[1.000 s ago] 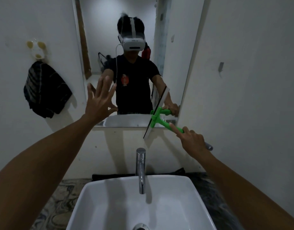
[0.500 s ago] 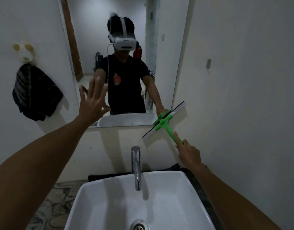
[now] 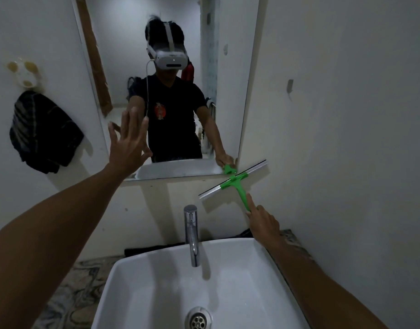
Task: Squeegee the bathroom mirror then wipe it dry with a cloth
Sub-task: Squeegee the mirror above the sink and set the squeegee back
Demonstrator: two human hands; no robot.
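Observation:
The tall mirror [image 3: 230,67] hangs on the wall above the sink. My right hand [image 3: 262,222] grips the green squeegee [image 3: 237,184] by its handle, index finger stretched along it. Its blade lies tilted across the mirror's bottom right corner, mostly on the wall below and right of the glass. My left hand [image 3: 129,141], fingers spread and empty, rests flat near the mirror's lower left edge. A dark striped cloth [image 3: 42,134] hangs from a wall hook on the left.
A white basin [image 3: 156,281] with a chrome tap [image 3: 191,233] stands directly below the mirror. A dark cloth [image 3: 154,249] lies behind the basin on the marbled counter [image 3: 69,293]. A side wall is close on the right.
The squeegee has slid down and right, from the mirror's lower edge to its bottom right corner, its blade turning flatter. My left hand has stayed by the mirror.

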